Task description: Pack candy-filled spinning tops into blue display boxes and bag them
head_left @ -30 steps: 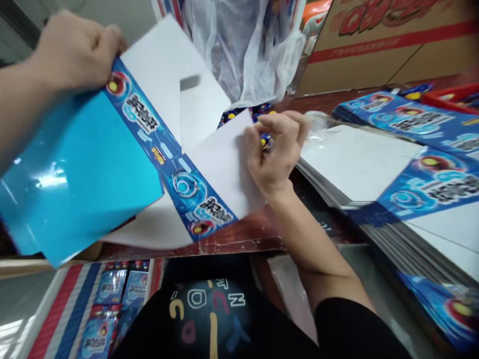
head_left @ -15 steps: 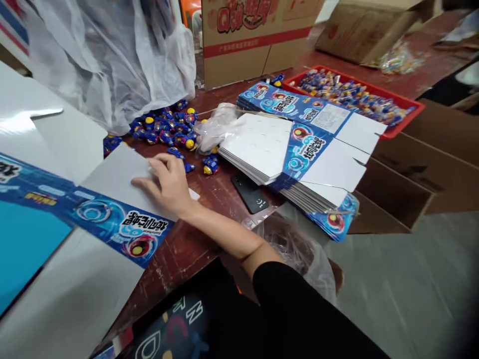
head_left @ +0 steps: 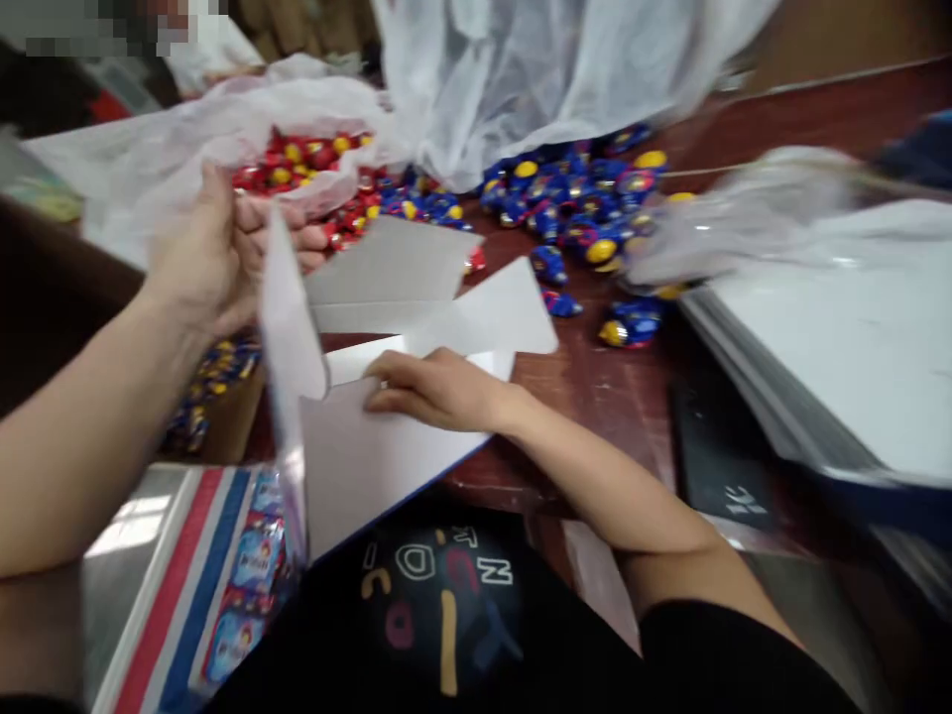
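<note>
A partly folded cardboard display box (head_left: pixel 349 466), white inside, stands tilted in front of me with its flaps raised. My right hand (head_left: pixel 438 387) reaches over it, thumb and fingers pinched at an inner edge of the card. At the box's left side is my left hand (head_left: pixel 215 248), its thumb up and its fingers stretched out. An upright white flap (head_left: pixel 283 307) hides part of those fingers. Just past them lie red-wrapped candies (head_left: pixel 312 164) in a thin white plastic bag. Blue-wrapped candies (head_left: pixel 572 203) are heaped beyond the box.
A stack of flat box blanks (head_left: pixel 840 327) lies at the right, beside a dark phone (head_left: pixel 721 456). A white plastic bag (head_left: pixel 535 69) hangs at the back. At lower left are a striped bag (head_left: pixel 171 595) and blue-red packets (head_left: pixel 253 555). More candies (head_left: pixel 215 387) sit below my left forearm.
My view has swung left. The flat printed card under my right hand now stands partly folded, flaps up. My left hand has come into view at its left side.
</note>
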The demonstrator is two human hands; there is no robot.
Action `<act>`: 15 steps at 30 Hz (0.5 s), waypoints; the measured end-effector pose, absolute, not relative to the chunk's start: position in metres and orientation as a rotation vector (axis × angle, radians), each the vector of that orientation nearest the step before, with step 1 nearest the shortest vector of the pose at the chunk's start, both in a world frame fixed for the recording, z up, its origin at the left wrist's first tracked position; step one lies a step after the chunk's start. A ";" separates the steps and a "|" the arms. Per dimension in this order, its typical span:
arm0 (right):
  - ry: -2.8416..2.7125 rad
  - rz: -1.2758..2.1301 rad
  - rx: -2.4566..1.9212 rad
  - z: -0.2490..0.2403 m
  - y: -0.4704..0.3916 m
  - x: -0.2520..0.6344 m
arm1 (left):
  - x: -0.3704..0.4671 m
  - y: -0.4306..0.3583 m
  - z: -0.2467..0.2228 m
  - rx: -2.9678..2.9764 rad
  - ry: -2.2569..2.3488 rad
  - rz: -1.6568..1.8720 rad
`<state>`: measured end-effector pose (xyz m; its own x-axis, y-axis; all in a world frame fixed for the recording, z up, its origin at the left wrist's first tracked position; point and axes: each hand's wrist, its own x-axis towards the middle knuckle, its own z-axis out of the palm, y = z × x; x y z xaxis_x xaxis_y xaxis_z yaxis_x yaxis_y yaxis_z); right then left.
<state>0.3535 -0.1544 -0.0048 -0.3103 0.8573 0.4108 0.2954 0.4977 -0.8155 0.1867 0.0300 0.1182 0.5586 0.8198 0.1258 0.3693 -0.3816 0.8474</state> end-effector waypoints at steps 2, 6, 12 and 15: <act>-1.849 0.906 -0.899 -0.009 -0.152 0.356 | 0.158 0.010 0.127 1.880 0.924 0.651; -2.004 1.025 -0.789 -0.009 -0.141 0.346 | 0.134 -0.023 0.124 1.846 0.748 0.867; -2.111 0.940 -1.327 -0.005 -0.130 0.308 | 0.109 -0.020 0.103 1.999 0.845 0.676; -1.986 0.609 -1.471 -0.005 -0.166 0.320 | 0.096 -0.013 0.097 1.989 0.901 0.553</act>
<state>0.3197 -0.1662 -0.0048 -0.2170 0.9583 0.1856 0.6897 0.2851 -0.6656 0.0957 -0.0130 0.0968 0.6408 0.7665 0.0430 0.3852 -0.3695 0.8456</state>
